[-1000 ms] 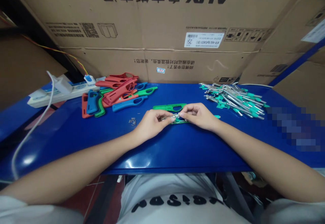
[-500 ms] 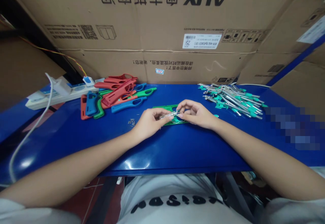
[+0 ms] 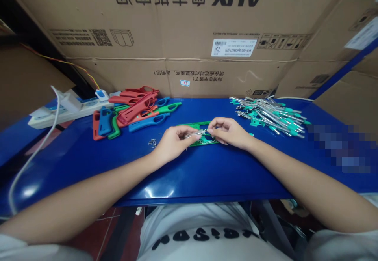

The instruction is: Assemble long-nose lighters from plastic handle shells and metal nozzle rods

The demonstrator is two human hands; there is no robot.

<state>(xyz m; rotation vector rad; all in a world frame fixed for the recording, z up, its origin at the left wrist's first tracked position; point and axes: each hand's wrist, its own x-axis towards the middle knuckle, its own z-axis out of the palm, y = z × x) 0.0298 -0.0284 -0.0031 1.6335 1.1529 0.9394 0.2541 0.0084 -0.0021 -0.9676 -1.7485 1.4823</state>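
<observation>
A green lighter casing (image 3: pixel 195 125) lies on the blue tabletop in front of me, partly covered by my hands. Thumb and fingers of my left hand (image 3: pixel 175 140) are closed on a thin silvery lighter part (image 3: pixel 198 134), held over the casing. At this part's right end, the fingertips of my right hand (image 3: pixel 228 132) are pinched together; whatever sits between them is too small to make out. A thin pale wire shows over the casing, just below the fingers.
Red, blue and green lighter casings (image 3: pixel 138 109) are heaped at the left. Silvery tubes with teal pieces (image 3: pixel 268 117) form a pile at the right. Small metal pins (image 3: pixel 152 142) lie left of my left hand. A power strip (image 3: pixel 44 122) and cardboard (image 3: pixel 189 32) border the table.
My right hand's fingertips have shifted slightly to the right along the end of the silvery part. The left hand keeps its grip in nearly the same place.
</observation>
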